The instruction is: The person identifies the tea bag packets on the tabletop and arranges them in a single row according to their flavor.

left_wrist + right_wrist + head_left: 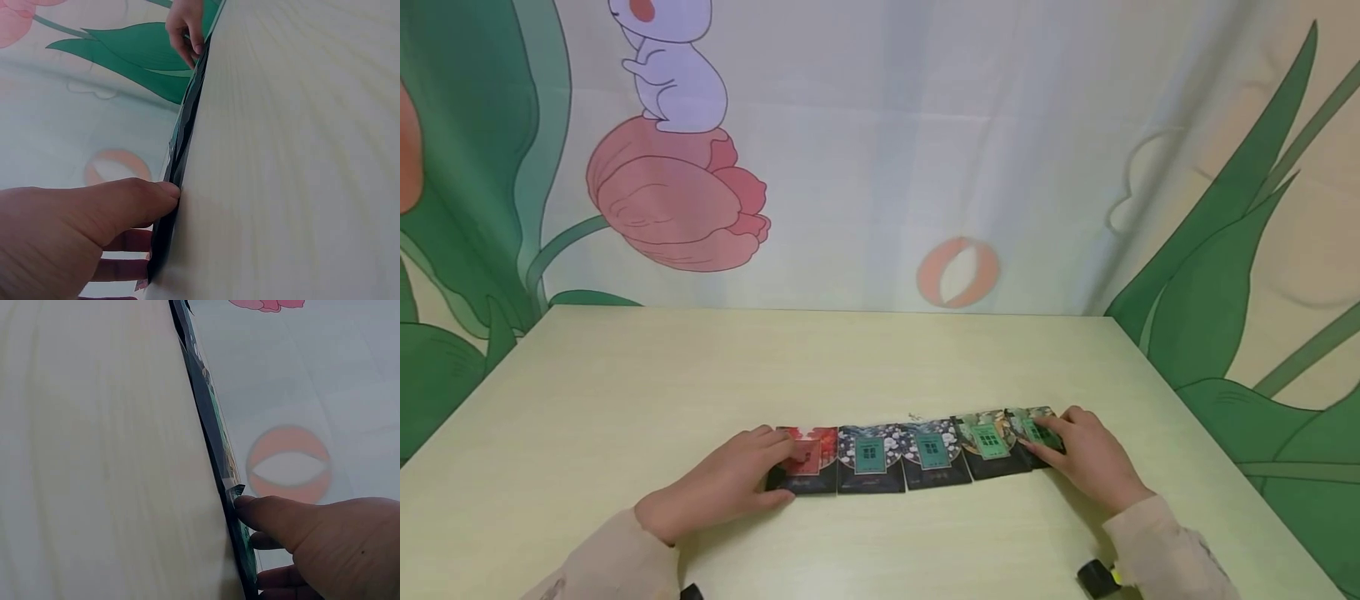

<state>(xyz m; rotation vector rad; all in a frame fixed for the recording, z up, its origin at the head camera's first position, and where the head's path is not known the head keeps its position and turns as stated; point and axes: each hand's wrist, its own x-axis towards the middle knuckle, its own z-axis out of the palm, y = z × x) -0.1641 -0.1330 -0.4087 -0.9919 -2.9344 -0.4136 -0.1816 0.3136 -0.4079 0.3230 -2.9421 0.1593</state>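
Flat, dark-bottomed packets lie side by side in a slightly slanting row on the table. A red packet (827,457) forms the left end, followed by two blossom-patterned packets, one (870,481) beside the other (936,475). Further right lies a green packet (991,460), overlapped by the end green packet (1035,427). My left hand (737,473) rests on the red packet's left side, fingers extended over it and thumb at its lower corner. The right hand (1093,457) touches the end green packet with thumb and fingertips. In the right wrist view, the thumb (272,512) presses near that packet's edge.
The pale wooden table (700,358) reaches back to a curtain (865,192) printed with flowers and leaves. A black object with a bit of yellow (1097,578) sits by the right sleeve (1161,542). The left sleeve (617,562) lies low at the table's front.
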